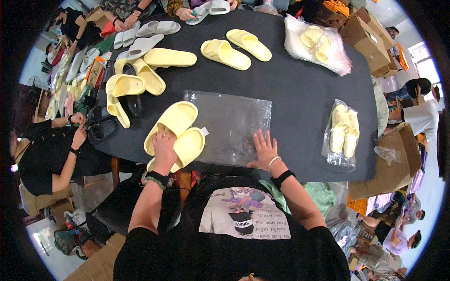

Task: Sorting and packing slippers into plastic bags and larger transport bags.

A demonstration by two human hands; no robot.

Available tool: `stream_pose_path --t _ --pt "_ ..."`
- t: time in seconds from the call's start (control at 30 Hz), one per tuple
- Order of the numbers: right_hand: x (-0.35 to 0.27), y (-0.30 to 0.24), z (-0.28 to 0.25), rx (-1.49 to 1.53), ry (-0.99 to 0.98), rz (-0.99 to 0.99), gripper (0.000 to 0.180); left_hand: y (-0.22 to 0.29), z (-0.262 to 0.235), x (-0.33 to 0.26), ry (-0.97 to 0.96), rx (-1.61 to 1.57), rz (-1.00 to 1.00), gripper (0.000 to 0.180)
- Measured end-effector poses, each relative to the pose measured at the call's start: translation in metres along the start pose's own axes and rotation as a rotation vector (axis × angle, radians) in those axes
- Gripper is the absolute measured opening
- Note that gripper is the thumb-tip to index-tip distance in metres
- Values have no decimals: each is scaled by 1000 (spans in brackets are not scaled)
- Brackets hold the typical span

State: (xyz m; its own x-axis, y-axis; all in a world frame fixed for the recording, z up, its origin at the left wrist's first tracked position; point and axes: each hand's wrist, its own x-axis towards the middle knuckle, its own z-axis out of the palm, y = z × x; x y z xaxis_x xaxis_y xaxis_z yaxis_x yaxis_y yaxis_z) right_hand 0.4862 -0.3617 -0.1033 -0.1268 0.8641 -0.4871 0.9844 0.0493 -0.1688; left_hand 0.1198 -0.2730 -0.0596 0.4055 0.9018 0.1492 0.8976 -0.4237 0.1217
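Observation:
A pair of pale yellow slide slippers (177, 119) is at the near left of the table, a small white tag at its right side. My left hand (164, 146) grips the pair, its fingers tucked under the straps. Beside the slippers lies a flat, clear plastic bag (225, 126), with nothing inside. My right hand (265, 151) rests spread out on the bag's right edge, holding nothing. To the right, another yellow pair (344, 129) sits packed in a clear bag.
Loose yellow slippers (169, 57) lie at the far left, near grey slippers (146, 47). A yellow pair (226, 54) stands at the back, and a stack of clear bags (318, 44) at the far right. Co-workers sit round the dark table (300, 93); cardboard boxes (389, 164) stand at right.

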Motion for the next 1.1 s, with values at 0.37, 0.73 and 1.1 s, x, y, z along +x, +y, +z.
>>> stream_pose_path --t 0.37,0.73,1.1 --pt "10 6 17 -40 -221 -38 137 144 34 89 -47 -334 262 13" --pt "10 22 37 -20 -87 -35 102 152 119 107 -120 -343 233 14" --pt "10 17 42 15 -9 -57 116 112 117 105 1 -375 143 18"
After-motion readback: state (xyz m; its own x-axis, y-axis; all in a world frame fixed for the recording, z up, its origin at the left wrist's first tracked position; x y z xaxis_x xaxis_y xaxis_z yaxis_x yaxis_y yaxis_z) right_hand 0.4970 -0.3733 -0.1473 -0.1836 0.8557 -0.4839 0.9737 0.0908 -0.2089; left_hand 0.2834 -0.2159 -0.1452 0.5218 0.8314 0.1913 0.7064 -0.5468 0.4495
